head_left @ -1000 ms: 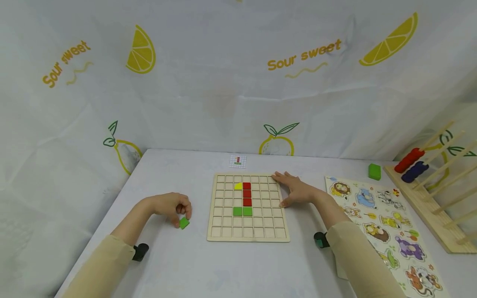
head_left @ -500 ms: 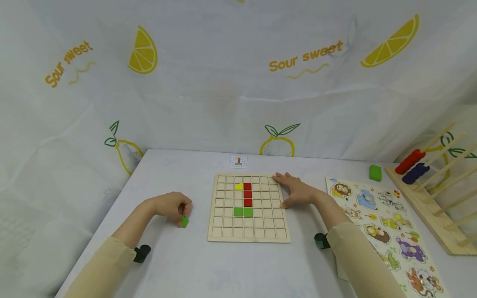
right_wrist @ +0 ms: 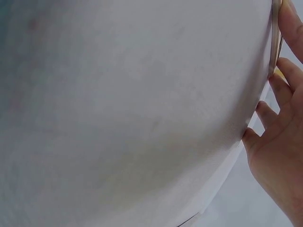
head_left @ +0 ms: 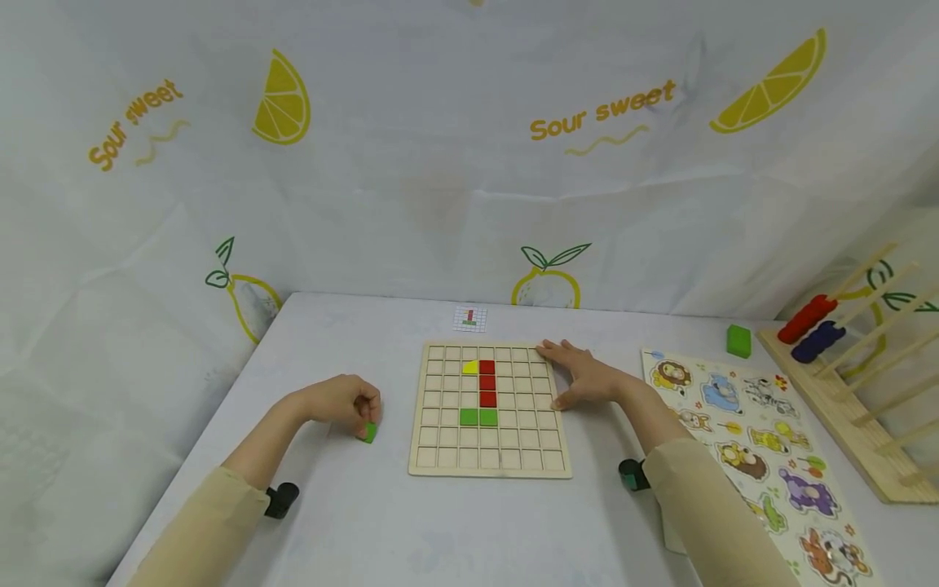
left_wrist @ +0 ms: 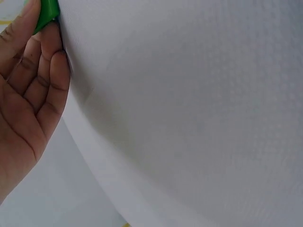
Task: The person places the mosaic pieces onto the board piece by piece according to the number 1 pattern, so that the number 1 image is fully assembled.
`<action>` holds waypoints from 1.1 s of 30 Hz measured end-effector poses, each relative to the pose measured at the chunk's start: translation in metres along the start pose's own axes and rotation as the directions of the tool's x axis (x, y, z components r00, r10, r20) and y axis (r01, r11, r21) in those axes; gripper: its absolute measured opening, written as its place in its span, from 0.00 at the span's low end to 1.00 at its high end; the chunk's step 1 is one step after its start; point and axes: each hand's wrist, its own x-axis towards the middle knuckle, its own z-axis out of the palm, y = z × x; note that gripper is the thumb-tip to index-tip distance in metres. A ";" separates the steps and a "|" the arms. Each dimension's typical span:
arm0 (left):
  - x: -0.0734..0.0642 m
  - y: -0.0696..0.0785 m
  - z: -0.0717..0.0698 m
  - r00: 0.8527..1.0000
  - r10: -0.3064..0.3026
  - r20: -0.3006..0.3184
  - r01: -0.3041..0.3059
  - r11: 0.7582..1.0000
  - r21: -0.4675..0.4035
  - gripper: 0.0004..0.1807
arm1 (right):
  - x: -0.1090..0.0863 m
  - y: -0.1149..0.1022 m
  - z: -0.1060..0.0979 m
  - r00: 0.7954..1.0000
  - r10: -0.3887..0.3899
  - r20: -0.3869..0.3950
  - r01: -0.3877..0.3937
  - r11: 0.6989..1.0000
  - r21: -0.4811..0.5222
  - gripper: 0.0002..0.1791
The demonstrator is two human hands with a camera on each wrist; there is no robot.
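My left hand (head_left: pixel 340 403) pinches a small green tile (head_left: pixel 370 433) between thumb and fingers, low over the table left of the wooden grid board (head_left: pixel 440 461). In the left wrist view the green tile (left_wrist: pixel 47 13) shows at the fingertips, partly covered by the thumb. My right hand (head_left: pixel 587 377) lies spread along the board's right edge, thumb and fingertips touching it. Set in the board's cells are a yellow piece (head_left: pixel 470 368) with a slanted side, a column of red tiles (head_left: pixel 487 383) and two green tiles (head_left: pixel 478 417) side by side.
A small printed pattern card (head_left: pixel 469 319) lies behind the board. To the right are an animal puzzle board (head_left: pixel 707 424), partly under the right forearm, a green block (head_left: pixel 738 341) and a wooden peg rack (head_left: pixel 873 440) with red and blue beads. A printed cloth (head_left: pixel 411 204) hangs behind the table.
The green tile has been turned in the left fingers, and that hand has shifted slightly to the right. My right hand and the board stay where they were.
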 end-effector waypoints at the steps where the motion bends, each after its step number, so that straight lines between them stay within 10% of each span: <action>1: 0.001 0.000 0.001 1.000 0.003 -0.003 -0.003 1.000 0.003 0.09 | 0.000 0.000 0.000 1.000 -0.001 0.001 0.001 1.000 0.000 0.56; 33: 0.082 0.096 0.039 0.951 0.241 -0.192 -0.247 0.969 -0.005 0.04 | 0.002 0.001 0.000 1.000 0.000 0.000 0.000 1.000 0.009 0.57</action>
